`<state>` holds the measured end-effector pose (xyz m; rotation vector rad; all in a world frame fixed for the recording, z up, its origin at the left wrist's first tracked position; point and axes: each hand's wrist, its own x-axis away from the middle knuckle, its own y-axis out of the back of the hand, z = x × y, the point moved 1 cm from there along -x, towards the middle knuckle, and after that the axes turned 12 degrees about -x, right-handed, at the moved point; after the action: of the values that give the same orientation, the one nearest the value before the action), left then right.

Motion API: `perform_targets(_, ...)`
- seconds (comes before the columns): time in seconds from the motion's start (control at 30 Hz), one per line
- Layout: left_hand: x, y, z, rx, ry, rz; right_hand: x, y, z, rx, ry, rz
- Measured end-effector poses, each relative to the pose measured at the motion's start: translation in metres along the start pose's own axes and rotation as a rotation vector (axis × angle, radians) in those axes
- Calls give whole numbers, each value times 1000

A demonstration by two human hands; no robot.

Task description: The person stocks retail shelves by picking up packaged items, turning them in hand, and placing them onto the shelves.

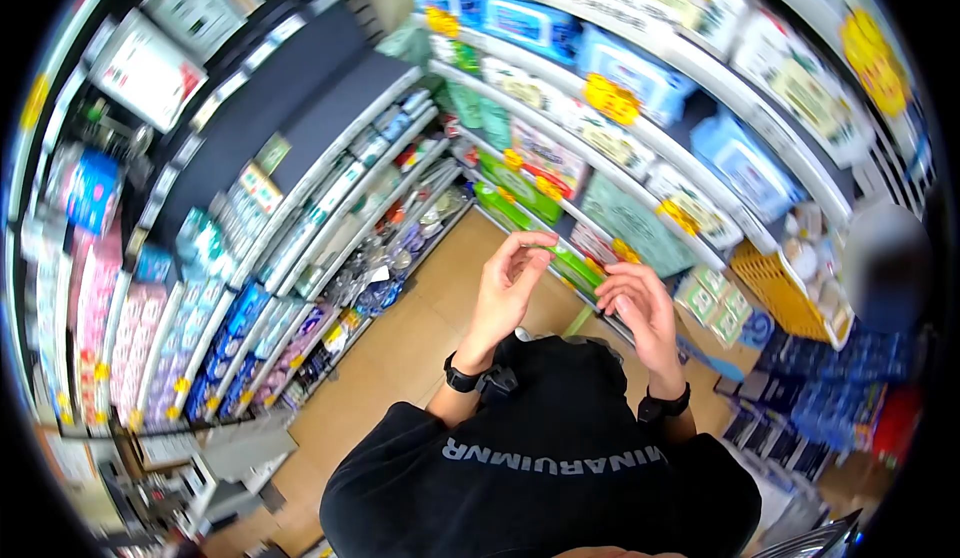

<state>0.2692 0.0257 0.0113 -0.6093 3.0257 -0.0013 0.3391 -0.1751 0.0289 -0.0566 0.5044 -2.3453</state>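
My left hand (508, 288) is raised in front of my chest, its fingers loosely curved and thumb apart, with nothing visible in it. To its right, at about the same height, my right hand (645, 308) is also half curled and holds nothing I can see. A gap separates the two hands. Behind them, lower down, green packs (515, 198) line the bottom shelf. Each wrist wears a black band, the left band (466, 374) and the right band (664, 404).
Shelves of blue wipe packs (530, 26) with yellow price tags rise ahead. At left stands a shelf unit with a dark top (290, 108). A yellow basket (785, 293) and a carton (715, 323) are at right. Tan floor (400, 333) runs between.
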Motion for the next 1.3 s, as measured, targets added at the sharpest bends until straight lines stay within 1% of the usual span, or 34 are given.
perform_targets(0.13,-11,-54,16,-38,14,233,34,40,11,10,28,-108)
perform_targets(0.23,-17,-100,16,-55,5,352,59,68,20,54,56,-189)
perform_targets(0.3,-18,-132,17,-42,-7,402,75,90,26,98,20,-209)
perform_targets(0.37,-21,-162,24,-101,-10,485,89,109,31,96,37,-253)
perform_targets(0.43,-22,-193,43,-118,-2,521,104,129,34,197,13,-268)
perform_targets(0.5,-23,-224,62,-137,27,588,120,156,31,203,3,-284)
perform_targets(0.53,-26,-239,74,-142,7,609,128,170,30,212,-9,-281)
perform_targets(0.57,-27,-254,86,-146,15,625,135,184,29,205,-10,-297)
perform_targets(0.63,-28,-281,111,-220,66,647,148,214,25,93,-120,-351)
perform_targets(0.7,-31,-306,139,-264,79,635,160,254,10,55,-109,-366)
perform_targets(0.77,-34,-324,184,-382,30,589,172,292,-8,-41,-197,-470)
perform_targets(0.8,-34,-334,198,-390,37,596,175,307,-17,-97,-225,-543)
perform_targets(0.87,-35,-349,228,-474,41,450,183,339,-43,-74,-222,-586)
perform_targets(0.9,-37,-356,245,-483,47,454,186,354,-56,-39,-220,-620)
perform_targets(0.93,-40,-360,268,-533,51,406,189,367,-68,-113,-220,-625)
perform_targets(0.97,-39,-364,276,-585,59,358,190,376,-76,-127,-229,-626)
perform_targets(1.03,-38,-372,292,-663,59,354,190,394,-94,-113,-370,-656)
perform_targets(1.07,-37,-376,299,-715,48,333,189,404,-105,-102,-405,-630)
perform_targets(1.13,-34,-383,306,-795,57,328,188,416,-128,-95,-410,-641)
perform_targets(1.17,-32,-387,294,-802,60,328,187,420,-136,-77,-411,-653)
perform_targets(1.23,-27,-394,278,-753,100,396,183,424,-152,-46,-421,-676)
perform_targets(1.3,-24,-398,279,-774,65,362,180,430,-162,-8,-427,-698)
